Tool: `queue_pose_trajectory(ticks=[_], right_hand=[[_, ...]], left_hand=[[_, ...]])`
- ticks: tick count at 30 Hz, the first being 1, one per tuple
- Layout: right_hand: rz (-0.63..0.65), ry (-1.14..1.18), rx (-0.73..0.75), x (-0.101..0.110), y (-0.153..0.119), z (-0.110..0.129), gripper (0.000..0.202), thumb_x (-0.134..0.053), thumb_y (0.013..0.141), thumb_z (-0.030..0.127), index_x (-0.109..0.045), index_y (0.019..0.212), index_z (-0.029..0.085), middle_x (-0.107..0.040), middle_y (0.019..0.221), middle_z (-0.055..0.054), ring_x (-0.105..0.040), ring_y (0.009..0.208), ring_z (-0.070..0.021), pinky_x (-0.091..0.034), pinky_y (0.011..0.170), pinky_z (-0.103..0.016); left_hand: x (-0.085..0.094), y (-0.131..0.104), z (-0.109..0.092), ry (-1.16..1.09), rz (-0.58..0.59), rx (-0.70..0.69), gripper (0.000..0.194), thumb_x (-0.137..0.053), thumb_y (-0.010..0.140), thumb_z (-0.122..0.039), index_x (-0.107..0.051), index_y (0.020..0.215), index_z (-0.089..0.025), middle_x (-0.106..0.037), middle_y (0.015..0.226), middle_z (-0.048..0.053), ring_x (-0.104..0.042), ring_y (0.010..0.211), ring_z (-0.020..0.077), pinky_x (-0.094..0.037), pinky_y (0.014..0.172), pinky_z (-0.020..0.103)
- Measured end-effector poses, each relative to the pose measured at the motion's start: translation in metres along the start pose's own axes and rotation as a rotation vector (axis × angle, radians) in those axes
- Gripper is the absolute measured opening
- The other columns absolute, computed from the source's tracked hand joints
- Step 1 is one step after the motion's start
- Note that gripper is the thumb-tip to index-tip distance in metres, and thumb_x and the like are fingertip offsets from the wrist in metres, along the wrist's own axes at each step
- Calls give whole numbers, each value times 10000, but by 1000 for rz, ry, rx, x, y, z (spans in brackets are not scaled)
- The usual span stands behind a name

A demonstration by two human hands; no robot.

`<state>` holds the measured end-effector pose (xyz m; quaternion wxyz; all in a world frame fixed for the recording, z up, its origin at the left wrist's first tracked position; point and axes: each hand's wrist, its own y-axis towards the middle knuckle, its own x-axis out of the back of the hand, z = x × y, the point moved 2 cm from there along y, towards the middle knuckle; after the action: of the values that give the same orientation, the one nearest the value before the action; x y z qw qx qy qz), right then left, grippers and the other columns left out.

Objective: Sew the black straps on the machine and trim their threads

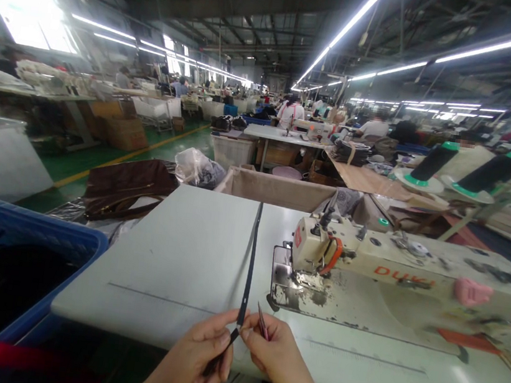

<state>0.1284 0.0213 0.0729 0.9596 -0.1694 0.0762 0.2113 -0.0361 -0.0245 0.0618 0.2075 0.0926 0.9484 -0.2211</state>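
Note:
A narrow black strap [253, 254] runs from the far edge of the pale sewing table [181, 257] toward me. My left hand [201, 351] is closed on its near part, with more dark strap hanging below the fingers. My right hand [274, 351] pinches at the strap beside the left fingertips and also holds a thin pointed tool [263, 322], its tip pointing up and away. Right of the strap stands a sewing machine [368, 263] with an orange part near its needle area.
A blue bin [92, 245] with dark material stands at the left. Behind the table are a fabric-lined box [279, 189] and a brown bag [128, 187]. Black thread cones [436, 162] stand at the back right. People sit farther away.

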Motion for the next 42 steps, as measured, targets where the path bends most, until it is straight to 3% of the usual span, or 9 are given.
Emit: queue_pose_trajectory(ticks=[5,13,18,24,29,34,42], right_hand=[[35,57,-29,-2,-4,6,407,-871,776,526,-714,904,173,-341,474,152,-209,430,-49,-106,470,-255],[-7,94,-37,0,-2,4,552,-990,640,615,-659,748,186,-395,470,135,-240,426,-41,-97,465,-260],[6,116,-38,2,-3,2,495,-982,687,553,-659,754,185,-405,475,133,-240,427,-40,-89,462,-261],[0,27,-5,-1,1,-5,374,-814,784,526,-635,854,205,-339,507,154,-184,437,-58,-122,488,-275],[-83,-200,86,-4,8,-4,279,-730,703,456,-574,675,227,-339,529,115,-262,533,-90,-180,555,-290],[-110,-341,148,-8,1,4,205,-631,743,390,-525,652,240,-355,585,89,-315,588,-112,-225,573,-298],[-79,-382,97,-5,11,-5,261,-514,683,505,-529,696,244,-387,598,72,-319,584,-124,-252,577,-298]], left_hand=[[0,-1,0,1,-14,-29,929,-845,805,-668,-611,1512,-111,-648,599,8,-395,381,69,-161,415,233],[3,4,6,35,-5,-9,974,-835,797,-687,-585,1539,-107,-643,572,-5,-351,363,63,-184,407,227],[5,2,6,21,8,-11,873,-823,842,-641,-618,1506,-113,-649,589,-3,-352,372,58,-193,410,225],[2,-1,3,-86,-3,-7,803,-854,852,-562,-637,1479,-110,-635,600,-5,-375,386,56,-184,416,221],[-3,-3,0,-169,-17,26,922,-950,720,-593,-649,1444,-110,-617,576,-31,-323,372,35,-156,415,210],[-3,-4,-2,-216,-40,30,891,-986,668,-584,-695,1376,-130,-579,549,-58,-299,368,29,-138,416,205],[5,1,7,-79,-54,-48,795,-903,803,-625,-702,1398,-137,-622,626,-22,-373,414,46,-207,439,217]])
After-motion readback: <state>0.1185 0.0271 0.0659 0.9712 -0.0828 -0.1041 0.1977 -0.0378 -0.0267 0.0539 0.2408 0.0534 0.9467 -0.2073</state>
